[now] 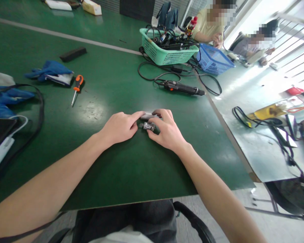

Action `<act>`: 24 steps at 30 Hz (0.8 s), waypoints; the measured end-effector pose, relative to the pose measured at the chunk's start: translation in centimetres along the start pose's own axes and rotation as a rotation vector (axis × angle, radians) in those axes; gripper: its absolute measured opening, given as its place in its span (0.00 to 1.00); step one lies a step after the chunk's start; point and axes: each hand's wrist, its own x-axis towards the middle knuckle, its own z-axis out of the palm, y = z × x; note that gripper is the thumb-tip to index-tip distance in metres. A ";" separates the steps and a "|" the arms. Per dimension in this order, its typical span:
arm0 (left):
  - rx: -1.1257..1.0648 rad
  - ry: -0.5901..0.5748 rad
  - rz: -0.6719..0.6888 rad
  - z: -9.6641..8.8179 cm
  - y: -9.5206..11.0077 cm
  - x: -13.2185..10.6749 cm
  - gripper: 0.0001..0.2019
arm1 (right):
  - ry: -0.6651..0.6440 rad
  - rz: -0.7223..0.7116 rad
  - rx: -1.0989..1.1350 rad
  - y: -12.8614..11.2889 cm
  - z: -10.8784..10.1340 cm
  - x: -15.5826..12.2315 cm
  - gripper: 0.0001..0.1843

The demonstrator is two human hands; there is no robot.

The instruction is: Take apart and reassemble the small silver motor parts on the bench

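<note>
Blue-and-grey fabric (8,98) is bunched up at the far left of the green table (142,179), just behind some dark-screened device (1,130). Next over there's a blue glove (52,69), with a dark block (73,54) lying behind it and an orange-and-black screwdriver (77,83) just to its right, tip toward the near edge.

Then the left hand (120,127): index finger stretched out to the left end of a grey cylinder (147,116), thumb lower down. Can't tell if it's really gripping or just touching. A small metal part (148,126) sits on the near side of that cylinder, so both pieces are between the two hands. The right hand (168,130) curls around from the other side, thumb and fingers apart around the small part; can't tell if they're squeezing it.

Farther back, a mint green basket (164,57) is full of cables and bits, and a black power driver (183,88) lies in front of it. Blue basket (215,60) right beside, then a couple of people seated beyond.
</note>
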 end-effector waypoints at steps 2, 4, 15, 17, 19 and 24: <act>0.004 0.000 0.003 0.0 0.0 -0.1 0.25 | -0.046 -0.015 -0.005 -0.2 -0.5 0.0 0.11; -0.001 -0.002 0.006 -0.1 -0.1 -0.1 0.26 | -0.091 -0.032 0.005 -0.5 -0.7 0.0 0.12; -0.032 0.003 0.022 0.0 -0.2 -0.2 0.26 | -0.124 -0.012 0.024 -0.5 0.2 -0.2 0.16; -0.036 0.006 0.028 0.0 -0.2 -0.2 0.26 | -0.124 -0.018 0.025 -0.5 0.3 -0.2 0.14; -0.036 0.017 0.033 0.0 -0.1 -0.2 0.25 | -0.121 -0.018 0.033 -0.4 0.4 -0.2 0.14; -0.071 0.019 0.053 0.2 -0.1 -0.4 0.22 | -0.121 -0.023 0.039 -0.5 0.4 -0.2 0.12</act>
